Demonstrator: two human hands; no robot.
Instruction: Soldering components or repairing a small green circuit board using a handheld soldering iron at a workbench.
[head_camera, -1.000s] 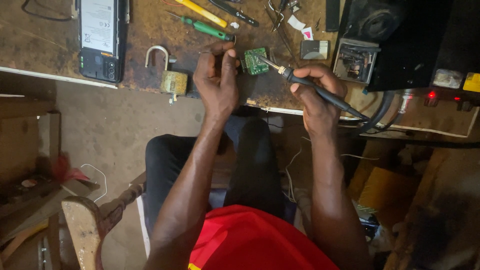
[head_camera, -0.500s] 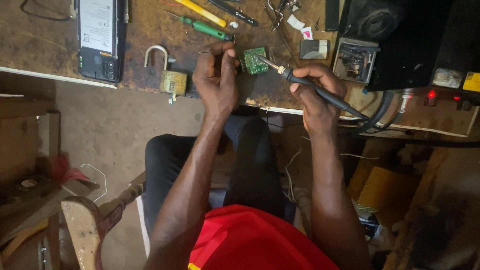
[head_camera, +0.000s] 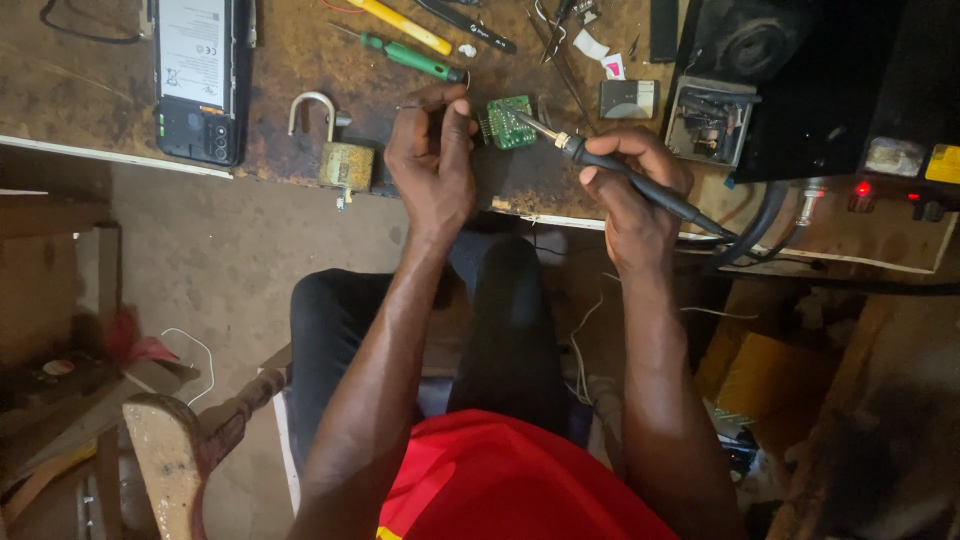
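Observation:
A small green circuit board (head_camera: 511, 122) lies on the worn brown workbench (head_camera: 300, 70). My right hand (head_camera: 632, 185) grips a black soldering iron (head_camera: 620, 172), whose metal tip touches the board's right side. My left hand (head_camera: 432, 160) is closed just left of the board, fingers pinched on a thin wire (head_camera: 412, 107) that is hard to make out. The iron's cable runs right toward a black power unit (head_camera: 830, 80).
On the bench lie an opened phone (head_camera: 197, 75), a brass padlock (head_camera: 340, 155), a green screwdriver (head_camera: 405, 55), a yellow tool (head_camera: 400, 22), tweezers (head_camera: 560, 45) and a small open metal box (head_camera: 708, 120). A wooden chair (head_camera: 170, 450) stands lower left.

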